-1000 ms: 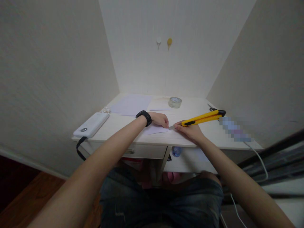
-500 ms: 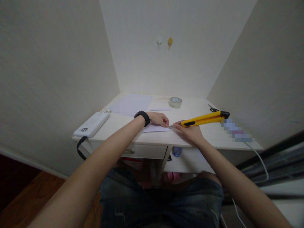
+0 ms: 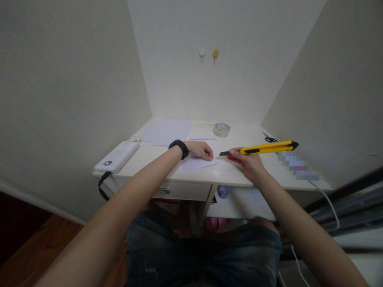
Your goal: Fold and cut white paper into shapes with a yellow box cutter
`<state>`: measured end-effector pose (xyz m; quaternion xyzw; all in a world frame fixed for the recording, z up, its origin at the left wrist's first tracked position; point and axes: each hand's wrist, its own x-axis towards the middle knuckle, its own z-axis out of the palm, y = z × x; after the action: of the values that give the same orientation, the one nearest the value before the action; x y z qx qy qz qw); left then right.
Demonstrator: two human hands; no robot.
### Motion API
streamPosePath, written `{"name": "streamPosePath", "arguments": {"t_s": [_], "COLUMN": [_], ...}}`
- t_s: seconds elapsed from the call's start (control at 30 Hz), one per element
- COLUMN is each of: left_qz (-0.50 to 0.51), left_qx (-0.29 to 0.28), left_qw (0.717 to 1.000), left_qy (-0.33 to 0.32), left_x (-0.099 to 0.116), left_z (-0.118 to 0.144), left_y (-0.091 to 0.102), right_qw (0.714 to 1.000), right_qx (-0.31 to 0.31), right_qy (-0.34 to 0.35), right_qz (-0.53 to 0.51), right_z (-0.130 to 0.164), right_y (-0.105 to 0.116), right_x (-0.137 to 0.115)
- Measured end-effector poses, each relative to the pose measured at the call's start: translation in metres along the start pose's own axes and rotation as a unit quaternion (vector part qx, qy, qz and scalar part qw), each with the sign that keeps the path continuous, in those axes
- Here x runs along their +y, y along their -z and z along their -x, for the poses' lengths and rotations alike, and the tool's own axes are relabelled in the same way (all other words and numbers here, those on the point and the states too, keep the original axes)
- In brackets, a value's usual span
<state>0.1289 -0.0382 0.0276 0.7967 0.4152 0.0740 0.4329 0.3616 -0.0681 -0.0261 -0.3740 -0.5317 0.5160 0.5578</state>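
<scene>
Nearest the body, at the desk's front edge, the right hand was closed around the forward part of a long yellow plastic utility knife with a black slider and black end cap. The knife lay almost level, its dark blade extended toward the left hand and held just clear of the paper. Just left of the blade tip, the left hand, with a black band on its wrist, was curled with its fingertips pressing down a small white sheet of paper lying flat on the pale wooden desk.

Handling judgement: the paper looked light, thin and limp, liable to slide or buckle under a blade unless pinned close to the cut line. The knife looked light and rigid; the grip belongs on the yellow body behind the blade, with fingers kept off the edge.

Left of the left hand lay a white oblong device with a black strap. Beyond both hands lay a larger white sheet, a roll of clear tape and black-handled scissors.
</scene>
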Motion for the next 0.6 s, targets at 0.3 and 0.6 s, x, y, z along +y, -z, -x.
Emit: {"name": "streamPosePath", "arguments": {"t_s": [0.3,0.6], "left_qz": [0.080,0.180], "left_qx": [0.282,0.332], "left_qw": [0.956,0.925], "left_qy": [0.007,0.048], "left_x": [0.016,0.026], "left_z": [0.005,0.013], "left_y": [0.011,0.006], "right_qw": [0.982,0.982], "right_qx": [0.092,0.096], "right_qy": [-0.058,-0.049], "right_qz": [-0.151,-0.157], "right_z": [-0.017,-0.015], "right_y": [0.020,0.020], "right_x": [0.010,0.012]}}
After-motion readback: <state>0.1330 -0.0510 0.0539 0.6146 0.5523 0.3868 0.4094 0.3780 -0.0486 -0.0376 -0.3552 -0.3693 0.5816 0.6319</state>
